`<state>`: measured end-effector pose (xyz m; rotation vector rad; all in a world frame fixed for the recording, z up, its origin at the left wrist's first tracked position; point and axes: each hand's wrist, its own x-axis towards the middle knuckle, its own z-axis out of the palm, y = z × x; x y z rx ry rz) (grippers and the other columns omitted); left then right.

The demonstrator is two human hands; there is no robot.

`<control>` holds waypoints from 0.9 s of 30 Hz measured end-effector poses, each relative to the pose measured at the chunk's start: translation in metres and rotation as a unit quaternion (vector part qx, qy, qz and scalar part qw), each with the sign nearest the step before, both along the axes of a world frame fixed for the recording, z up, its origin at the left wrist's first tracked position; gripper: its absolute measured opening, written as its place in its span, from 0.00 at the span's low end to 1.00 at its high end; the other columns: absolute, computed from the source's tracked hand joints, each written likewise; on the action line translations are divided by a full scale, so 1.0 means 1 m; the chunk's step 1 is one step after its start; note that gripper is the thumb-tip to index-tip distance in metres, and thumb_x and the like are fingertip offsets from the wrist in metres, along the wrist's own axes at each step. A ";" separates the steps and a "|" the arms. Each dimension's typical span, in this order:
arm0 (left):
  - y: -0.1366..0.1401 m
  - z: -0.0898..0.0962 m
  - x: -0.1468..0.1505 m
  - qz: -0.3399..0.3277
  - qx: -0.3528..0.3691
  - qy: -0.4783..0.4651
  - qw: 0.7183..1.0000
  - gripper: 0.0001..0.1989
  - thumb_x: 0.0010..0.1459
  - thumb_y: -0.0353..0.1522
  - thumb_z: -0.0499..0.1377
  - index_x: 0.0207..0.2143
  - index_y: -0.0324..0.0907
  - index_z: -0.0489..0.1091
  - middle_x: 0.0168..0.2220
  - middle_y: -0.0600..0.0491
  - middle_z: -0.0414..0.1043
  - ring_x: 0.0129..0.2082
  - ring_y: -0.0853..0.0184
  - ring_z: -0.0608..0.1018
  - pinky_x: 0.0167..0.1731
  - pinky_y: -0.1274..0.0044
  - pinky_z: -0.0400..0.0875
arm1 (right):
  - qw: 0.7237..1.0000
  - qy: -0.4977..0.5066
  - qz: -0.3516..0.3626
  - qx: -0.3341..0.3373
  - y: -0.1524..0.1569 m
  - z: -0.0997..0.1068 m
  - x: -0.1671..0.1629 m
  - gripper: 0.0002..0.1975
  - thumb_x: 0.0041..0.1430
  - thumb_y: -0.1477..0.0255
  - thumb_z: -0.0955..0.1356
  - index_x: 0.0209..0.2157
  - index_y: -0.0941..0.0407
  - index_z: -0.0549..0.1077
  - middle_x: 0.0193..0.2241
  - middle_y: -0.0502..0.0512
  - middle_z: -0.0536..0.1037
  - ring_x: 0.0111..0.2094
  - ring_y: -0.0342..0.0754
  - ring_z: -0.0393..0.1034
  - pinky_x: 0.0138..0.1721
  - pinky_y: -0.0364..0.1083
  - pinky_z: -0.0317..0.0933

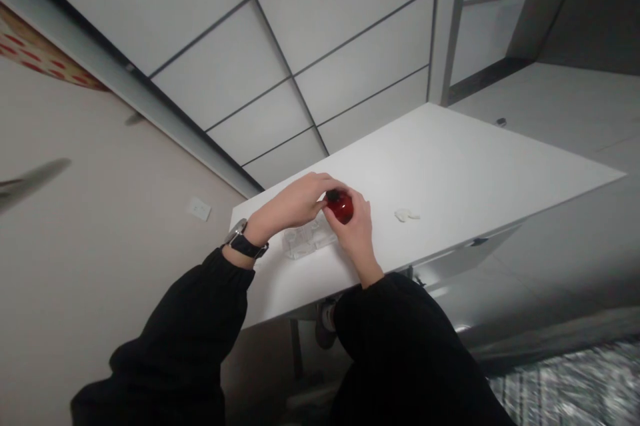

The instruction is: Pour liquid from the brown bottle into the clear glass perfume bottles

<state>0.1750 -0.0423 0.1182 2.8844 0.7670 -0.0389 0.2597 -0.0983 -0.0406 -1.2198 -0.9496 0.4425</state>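
Observation:
A glossy, round red object with a black top (pixel 343 208) is held between my two hands above the white table. Its exact kind does not show. My right hand (pixel 357 229) wraps round the red body from the right, thumb in front. From the left, my left hand (pixel 305 199) is closed at the black top, with its fingers arched over it and its thumb below. A clear plastic tray-like package (pixel 303 241) lies on the table (pixel 430 166) just under my left hand, partly hidden by my hands. To the right is a small crumpled white scrap (pixel 406 215).
A wall with a socket plate (pixel 201 209) borders the table's left end. White panels with dark seams (pixel 280 46) rise along its far side. The table narrows to a corner at right, above a grey floor. A shoe (pixel 326 323) shows below the near edge.

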 end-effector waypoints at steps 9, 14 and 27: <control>-0.013 0.000 0.003 0.085 0.095 0.047 0.991 0.15 0.69 0.32 0.58 0.55 0.48 0.76 0.49 0.47 0.80 0.43 0.57 0.82 0.44 0.70 0.73 | 1.000 -0.001 0.021 -0.010 0.000 0.002 0.003 0.21 0.60 0.58 0.70 0.52 0.50 0.71 0.53 0.59 0.79 0.54 0.60 0.73 0.67 0.72 0.48; -0.006 -0.009 0.006 0.132 0.142 0.051 0.980 0.14 0.68 0.41 0.62 0.47 0.41 0.77 0.34 0.47 0.79 0.34 0.58 0.81 0.38 0.71 0.73 | 0.999 -0.004 0.031 -0.014 -0.001 0.004 0.006 0.19 0.61 0.60 0.69 0.52 0.50 0.72 0.54 0.58 0.79 0.56 0.61 0.72 0.67 0.75 0.45; -0.014 -0.002 0.022 0.183 0.105 0.086 0.974 0.17 0.69 0.42 0.60 0.49 0.38 0.76 0.38 0.45 0.81 0.37 0.55 0.82 0.39 0.68 0.74 | 0.998 -0.015 0.039 -0.053 0.000 0.003 0.015 0.26 0.59 0.57 0.70 0.57 0.50 0.67 0.59 0.62 0.77 0.59 0.64 0.72 0.68 0.77 0.41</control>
